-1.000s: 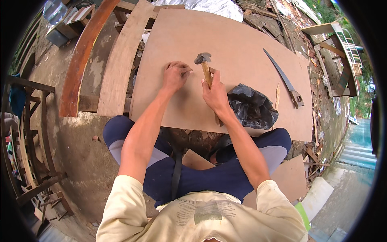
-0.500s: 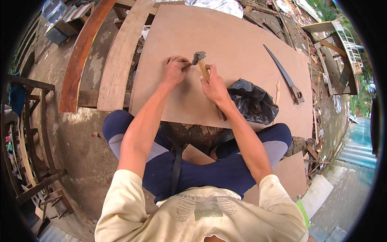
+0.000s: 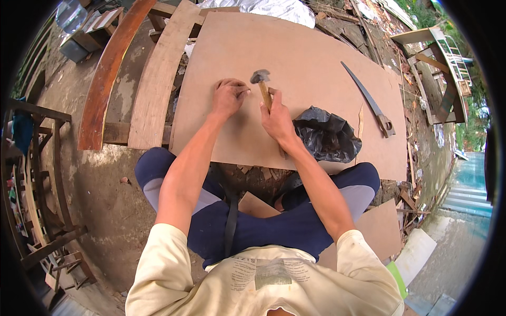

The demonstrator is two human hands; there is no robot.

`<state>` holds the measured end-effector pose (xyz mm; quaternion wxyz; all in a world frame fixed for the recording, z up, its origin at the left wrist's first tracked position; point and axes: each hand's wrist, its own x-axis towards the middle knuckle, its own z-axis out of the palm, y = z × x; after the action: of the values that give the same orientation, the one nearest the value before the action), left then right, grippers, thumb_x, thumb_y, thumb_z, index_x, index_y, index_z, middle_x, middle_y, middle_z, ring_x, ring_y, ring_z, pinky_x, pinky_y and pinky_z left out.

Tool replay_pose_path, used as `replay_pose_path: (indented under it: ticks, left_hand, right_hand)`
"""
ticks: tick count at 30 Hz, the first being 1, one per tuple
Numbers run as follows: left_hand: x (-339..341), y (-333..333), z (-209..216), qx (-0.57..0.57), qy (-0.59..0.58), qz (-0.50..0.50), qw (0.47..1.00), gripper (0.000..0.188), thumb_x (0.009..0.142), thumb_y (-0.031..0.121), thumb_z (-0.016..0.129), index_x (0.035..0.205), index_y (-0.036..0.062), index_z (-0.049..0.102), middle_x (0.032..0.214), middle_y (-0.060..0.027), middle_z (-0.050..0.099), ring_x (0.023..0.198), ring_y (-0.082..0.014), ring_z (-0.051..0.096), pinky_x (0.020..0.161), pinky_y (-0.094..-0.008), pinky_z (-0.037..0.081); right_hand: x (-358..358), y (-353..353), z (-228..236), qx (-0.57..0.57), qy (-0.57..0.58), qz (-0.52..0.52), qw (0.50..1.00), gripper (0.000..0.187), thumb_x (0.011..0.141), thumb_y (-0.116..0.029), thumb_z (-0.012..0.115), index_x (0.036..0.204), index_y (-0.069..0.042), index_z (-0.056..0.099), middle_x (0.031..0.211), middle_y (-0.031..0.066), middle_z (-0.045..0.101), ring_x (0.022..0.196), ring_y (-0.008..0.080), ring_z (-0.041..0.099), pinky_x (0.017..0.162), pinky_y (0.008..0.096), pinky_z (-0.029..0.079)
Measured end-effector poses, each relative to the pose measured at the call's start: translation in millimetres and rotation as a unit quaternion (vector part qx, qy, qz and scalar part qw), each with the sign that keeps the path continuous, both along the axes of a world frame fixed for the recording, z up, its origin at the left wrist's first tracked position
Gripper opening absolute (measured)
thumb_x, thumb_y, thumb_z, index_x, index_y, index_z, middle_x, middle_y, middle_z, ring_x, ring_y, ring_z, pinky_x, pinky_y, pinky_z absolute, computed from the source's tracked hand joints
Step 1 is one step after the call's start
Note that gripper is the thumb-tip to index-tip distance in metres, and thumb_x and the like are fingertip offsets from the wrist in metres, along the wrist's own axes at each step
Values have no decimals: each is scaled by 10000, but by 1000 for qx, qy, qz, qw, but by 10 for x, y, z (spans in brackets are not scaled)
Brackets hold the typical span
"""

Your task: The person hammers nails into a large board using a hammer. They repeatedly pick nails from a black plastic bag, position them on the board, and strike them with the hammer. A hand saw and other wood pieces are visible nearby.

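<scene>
My right hand point(image 3: 278, 119) is wrapped round the wooden handle of a hammer point(image 3: 260, 77). The hammer's dark metal head is raised over a large brown board point(image 3: 226, 47), to the right of my left fingertips. My left hand point(image 3: 230, 98) rests on the board with thumb and fingers pinched together. Whatever sits in that pinch is too small to make out. Just right of my right wrist lies a crumpled black plastic bag point(image 3: 328, 138), its mouth open. A handsaw point(image 3: 371, 100) lies flat on the board farther right, beside a thin wood sliver point(image 3: 361, 121).
Two long planks, one reddish point(image 3: 108, 84) and one pale point(image 3: 158, 84), run along the board's left side. My bent legs point(image 3: 263, 231) are at its near edge. Silvery sheeting point(image 3: 284, 9) lies beyond it. Wooden frames point(image 3: 47, 184) stand at far left, scrap wood at right.
The hammer head has come away from my left fingertips and tilted up, and my right hand has shifted slightly. My left hand stays pinched in nearly the same spot.
</scene>
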<state>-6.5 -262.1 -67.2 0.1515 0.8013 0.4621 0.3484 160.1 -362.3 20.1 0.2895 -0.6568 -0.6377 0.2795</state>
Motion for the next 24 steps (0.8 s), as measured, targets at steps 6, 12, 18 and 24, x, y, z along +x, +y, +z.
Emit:
replay_pose_path:
  ticks: [6, 12, 18, 24]
  left_hand:
    - [3, -16, 8, 10, -1, 0, 1000, 129, 873, 249, 754, 939, 153, 810, 1041, 32, 741, 1140, -199, 621, 1053, -427, 388]
    - [8, 21, -17, 21, -10, -1, 1000, 107, 856, 229, 756, 915, 158, 811, 1017, 26, 747, 1118, -197, 630, 1049, -424, 388]
    - [-11, 41, -48, 20, -6, -3, 1000, 105, 848, 204, 764, 923, 147, 812, 1008, 26, 749, 1099, -199, 640, 1053, -425, 384]
    - [18, 17, -13, 12, -18, -5, 1000, 94, 851, 185, 759, 910, 135, 812, 1013, 16, 753, 1090, -207, 647, 1050, -418, 390]
  right_hand:
    - [-16, -44, 11, 30, 42, -31, 998, 399, 998, -145, 556, 1306, 22, 366, 894, 363, 651, 839, 562, 637, 742, 611, 478]
    - [17, 0, 29, 18, 24, -6, 1000, 401, 999, -140, 546, 1312, 26, 360, 875, 356, 649, 839, 557, 639, 736, 608, 476]
    - [-10, 20, 13, -19, 19, 1, 1000, 398, 998, -142, 543, 1308, 31, 363, 860, 351, 651, 833, 556, 638, 742, 601, 480]
    - [-7, -35, -111, 2, 28, -13, 1000, 386, 999, -149, 549, 1294, 24, 371, 848, 348, 651, 843, 555, 639, 749, 602, 476]
